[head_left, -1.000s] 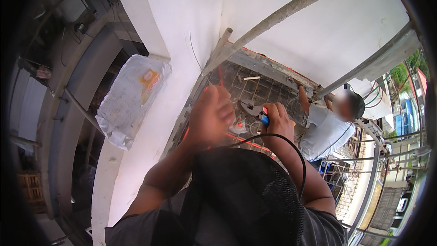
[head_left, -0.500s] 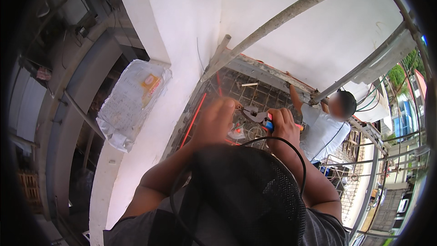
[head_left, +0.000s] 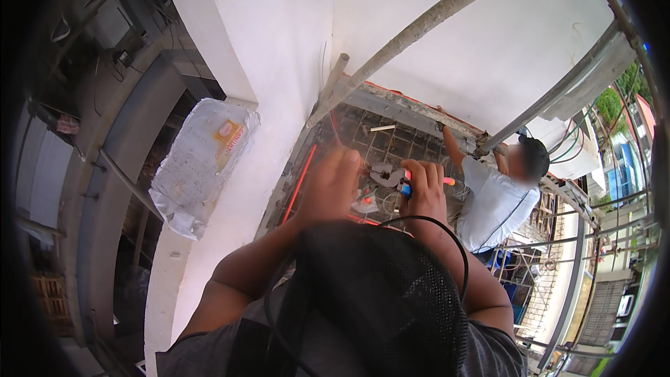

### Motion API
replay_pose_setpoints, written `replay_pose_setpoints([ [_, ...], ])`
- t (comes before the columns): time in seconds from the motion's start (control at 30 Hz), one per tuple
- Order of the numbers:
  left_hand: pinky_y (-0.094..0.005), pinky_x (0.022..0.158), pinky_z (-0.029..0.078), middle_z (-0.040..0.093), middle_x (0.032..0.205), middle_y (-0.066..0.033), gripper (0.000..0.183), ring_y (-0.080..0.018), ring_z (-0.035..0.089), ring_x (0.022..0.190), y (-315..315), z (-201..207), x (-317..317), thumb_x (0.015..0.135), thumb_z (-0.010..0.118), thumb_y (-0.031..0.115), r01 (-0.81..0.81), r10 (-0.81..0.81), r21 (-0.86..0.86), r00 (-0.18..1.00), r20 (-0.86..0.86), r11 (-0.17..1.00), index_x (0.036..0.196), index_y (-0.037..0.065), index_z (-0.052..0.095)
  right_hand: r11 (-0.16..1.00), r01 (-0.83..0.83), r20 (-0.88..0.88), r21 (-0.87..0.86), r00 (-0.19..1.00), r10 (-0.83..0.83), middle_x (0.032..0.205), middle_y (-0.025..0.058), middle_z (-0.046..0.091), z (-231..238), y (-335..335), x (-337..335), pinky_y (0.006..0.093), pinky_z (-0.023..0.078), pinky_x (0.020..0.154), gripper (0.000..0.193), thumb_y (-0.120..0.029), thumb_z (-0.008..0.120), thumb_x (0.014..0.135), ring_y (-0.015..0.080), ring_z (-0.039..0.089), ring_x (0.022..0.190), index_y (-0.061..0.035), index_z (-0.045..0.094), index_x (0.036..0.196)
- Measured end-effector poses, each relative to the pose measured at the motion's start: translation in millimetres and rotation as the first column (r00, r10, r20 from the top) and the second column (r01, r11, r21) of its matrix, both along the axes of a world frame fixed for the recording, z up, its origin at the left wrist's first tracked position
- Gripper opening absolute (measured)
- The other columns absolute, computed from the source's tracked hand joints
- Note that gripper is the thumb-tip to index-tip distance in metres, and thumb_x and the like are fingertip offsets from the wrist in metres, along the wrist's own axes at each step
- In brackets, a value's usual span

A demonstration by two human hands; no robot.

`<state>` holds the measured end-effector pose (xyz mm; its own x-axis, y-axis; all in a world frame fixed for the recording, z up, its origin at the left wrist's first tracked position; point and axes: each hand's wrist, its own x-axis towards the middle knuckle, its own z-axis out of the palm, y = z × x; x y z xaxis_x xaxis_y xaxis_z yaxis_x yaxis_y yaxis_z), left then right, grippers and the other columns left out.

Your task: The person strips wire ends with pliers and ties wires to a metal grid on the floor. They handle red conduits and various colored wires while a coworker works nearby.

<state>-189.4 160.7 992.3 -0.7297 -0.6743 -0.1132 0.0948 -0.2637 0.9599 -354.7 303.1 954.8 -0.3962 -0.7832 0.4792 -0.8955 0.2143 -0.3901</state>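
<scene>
At the centre of the frame, the right hand (head_left: 423,192) has its grip pressed around the red and blue handles of a pair of pliers (head_left: 391,178), whose grey jaws point left over the rebar grid (head_left: 391,141). The left hand (head_left: 333,183) rests just beside the jaws, fingers curled down on the grid; whether its grip pinches anything cannot be told. A co-worker (head_left: 497,199) crouches at the right. A printed plastic sack (head_left: 199,164) lies at the left.
</scene>
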Motion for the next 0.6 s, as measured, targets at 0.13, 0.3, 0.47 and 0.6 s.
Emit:
replay_pose_setpoints([
  [0.13,-0.0257,0.058,0.036,0.042,0.077,0.0048,0.030,-0.0053,0.038,0.064,-9,2,1,0.120,0.047,0.028,0.030,-0.028,-0.161,0.999,0.015,0.987,0.097,0.008,0.052,0.999,-0.009,-0.012,0.053,1.000,0.010,0.115,0.0147,0.063,0,-4,-5,0.0515,0.056,0.083,0.051,0.005,0.071,0.075,0.0399,0.062,0.111,-0.0083,0.064,0.124],
  [0.3,-0.0258,0.058,0.036,0.042,0.076,0.0037,0.031,-0.0063,0.039,0.065,-24,10,7,0.120,0.044,0.026,0.175,-0.174,-0.120,0.985,0.014,0.977,0.097,0.008,0.051,0.991,-0.095,-0.018,0.092,0.995,0.097,0.107,0.0162,0.061,11,-3,-7,0.0499,0.055,0.089,0.052,0.006,0.074,0.072,0.0401,0.064,0.105,-0.0054,0.063,0.122],
  [0.47,-0.0254,0.059,0.037,0.043,0.075,0.0027,0.031,-0.0067,0.039,0.066,-43,21,21,0.120,0.042,0.024,0.394,-0.397,-0.098,0.918,-0.016,0.914,0.096,0.008,0.051,0.969,-0.197,-0.095,0.148,0.973,0.212,0.105,0.0140,0.061,27,-1,-16,0.0475,0.055,0.085,0.052,0.004,0.076,0.070,0.0376,0.065,0.103,-0.0058,0.063,0.119],
  [0.6,-0.0261,0.059,0.037,0.046,0.076,0.0022,0.031,-0.0074,0.040,0.066,-52,28,33,0.120,0.043,0.023,0.516,-0.534,-0.287,0.845,0.019,0.807,0.095,0.007,0.052,0.917,-0.336,-0.160,0.213,0.914,0.372,0.106,0.0100,0.063,43,-5,-27,0.0452,0.058,0.077,0.044,0.000,0.071,0.074,0.0325,0.065,0.101,-0.0105,0.065,0.117],
])
